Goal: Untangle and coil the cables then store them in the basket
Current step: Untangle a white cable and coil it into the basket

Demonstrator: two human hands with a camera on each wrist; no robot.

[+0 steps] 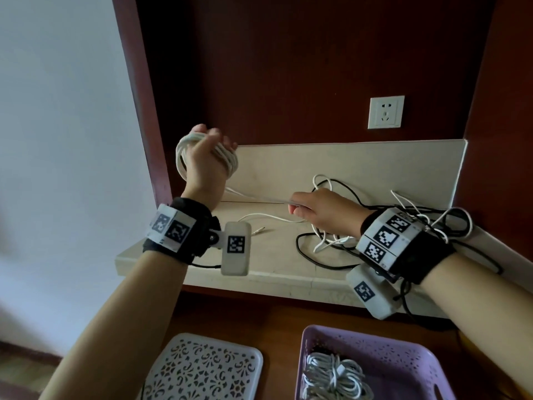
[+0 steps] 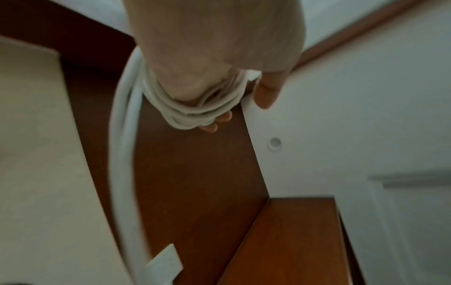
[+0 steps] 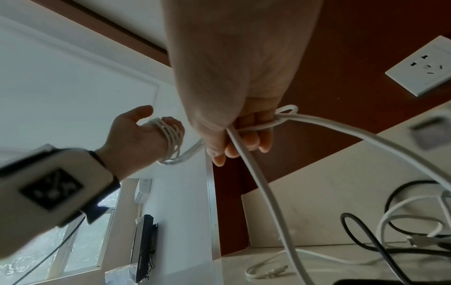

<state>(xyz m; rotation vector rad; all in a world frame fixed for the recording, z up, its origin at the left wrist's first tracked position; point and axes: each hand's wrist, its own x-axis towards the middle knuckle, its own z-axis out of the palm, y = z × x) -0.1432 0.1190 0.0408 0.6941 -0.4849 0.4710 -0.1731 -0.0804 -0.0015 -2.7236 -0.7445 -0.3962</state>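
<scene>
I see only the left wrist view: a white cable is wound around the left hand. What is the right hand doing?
Observer: The right hand grips the same white cable, fingers curled round it; the cable runs straight to the left hand.
Operator: Is something in the basket?
Observer: Yes, the purple basket holds a coiled white bundle.
Operator: What is left on the shelf?
Observer: Tangled black and white cables lie on the shelf.
</scene>
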